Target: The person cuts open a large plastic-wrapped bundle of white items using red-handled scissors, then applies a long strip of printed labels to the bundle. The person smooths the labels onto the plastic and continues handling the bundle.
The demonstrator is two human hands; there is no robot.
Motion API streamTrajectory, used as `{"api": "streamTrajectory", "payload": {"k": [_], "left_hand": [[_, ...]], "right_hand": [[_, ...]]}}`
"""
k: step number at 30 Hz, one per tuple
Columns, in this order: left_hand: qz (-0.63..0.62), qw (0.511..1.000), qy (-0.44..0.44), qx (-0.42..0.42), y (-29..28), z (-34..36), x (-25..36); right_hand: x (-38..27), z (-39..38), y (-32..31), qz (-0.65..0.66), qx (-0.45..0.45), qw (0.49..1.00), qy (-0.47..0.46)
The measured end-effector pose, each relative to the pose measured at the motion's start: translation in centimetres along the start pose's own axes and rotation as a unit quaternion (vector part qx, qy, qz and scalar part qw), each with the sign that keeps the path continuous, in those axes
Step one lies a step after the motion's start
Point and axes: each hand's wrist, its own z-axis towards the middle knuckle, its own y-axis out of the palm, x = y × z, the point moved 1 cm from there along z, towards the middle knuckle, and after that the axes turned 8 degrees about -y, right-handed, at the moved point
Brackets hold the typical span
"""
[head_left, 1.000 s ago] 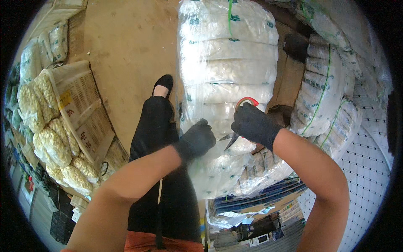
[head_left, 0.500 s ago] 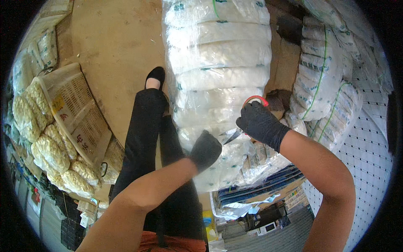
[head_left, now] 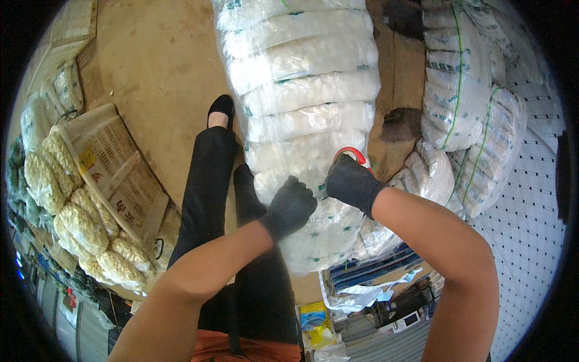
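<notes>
**Holding red-handled scissors (head_left: 360, 157) over a wrapped bale (head_left: 307, 114)!**

Closing right grip (head_left: 351, 184) round them, curling left grip (head_left: 291, 208) just beside, above the bale's near end; can't tell whether pinching film (head_left: 325, 241). Seeing no clear cut yet.

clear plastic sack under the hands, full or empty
Full: rows of white packs bulge the clear plastic sack along its visible length.

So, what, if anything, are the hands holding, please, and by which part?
The right hand holds scissors by the red handle; whether the left hand holds anything cannot be told.
</notes>
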Motion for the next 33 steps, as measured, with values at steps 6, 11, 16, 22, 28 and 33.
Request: {"api": "streamTrajectory", "payload": {"k": [6, 11, 16, 22, 28, 33], "left_hand": [[0.053, 0.995, -0.025, -0.078, 2.0, -0.8, 0.1], [-0.006, 0.999, 0.004, -0.039, 1.5, 0.4, 1.2], [-0.007, 1.0, 0.005, 0.015, 1.9, 0.2, 1.1], [0.041, 0.998, -0.001, -0.056, 1.8, -2.1, -1.2], [0.017, 0.997, 0.038, -0.065, 2.1, -5.8, -3.6], [0.008, 0.996, 0.03, -0.079, -0.1, -4.5, -2.4]], "right_hand": [[-1.1, -1.0, 0.2, -0.048, 0.031, 0.998, 0.036], [-2.6, -1.0, 1.8, -0.014, 0.027, 0.996, 0.084], [-3.2, -0.3, 1.8, 0.1, -0.009, 0.992, 0.072], [-5.2, -2.7, 3.4, 0.162, 0.058, 0.963, 0.206], [-6.8, -8.1, 1.8, 0.321, 0.223, 0.851, 0.35], [-7.0, -5.6, 3.4, 0.365, 0.394, 0.645, 0.544]]}}
